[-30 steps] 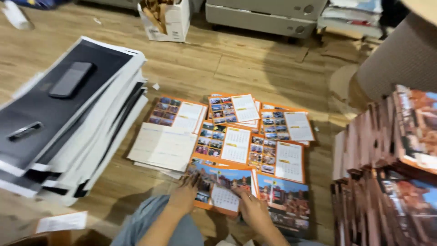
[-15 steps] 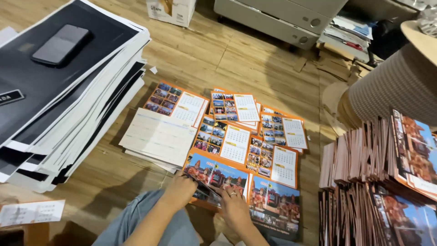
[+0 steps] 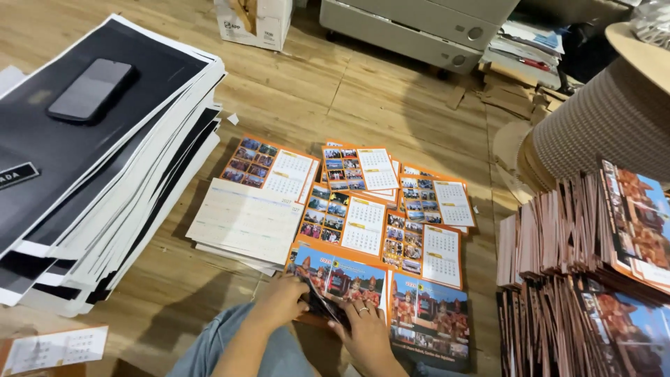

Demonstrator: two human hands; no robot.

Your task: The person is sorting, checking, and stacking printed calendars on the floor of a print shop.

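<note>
A tall stack of black-and-white printed sheets (image 3: 91,188) fills the left of the wooden floor (image 3: 349,98), with a dark phone (image 3: 91,89) lying flat on top and a small black label (image 3: 15,176) near its left edge. A white slip of paper (image 3: 56,347) lies at the bottom left corner. Beyond the stack, at the top, stands an open white cardboard box (image 3: 255,21), its contents too cut off to tell.

At centre, orange-bordered calendar pages (image 3: 363,202) are laid out in overlapping piles, beside a pile of pale ruled sheets (image 3: 244,222). At the near edge the person's left hand (image 3: 283,301) curls over the edge of the picture-cover calendar pile (image 3: 342,278), fingers closed on a dark sheet lifted from it; the right hand (image 3: 364,328), wearing a ring, presses half-open on the same pile, fingertips at the sheet. A second cover pile (image 3: 431,321) lies just beside it.

On the right, fanned stacks of finished calendars (image 3: 586,279) rise below a large spool of binding wire (image 3: 607,119).
</note>
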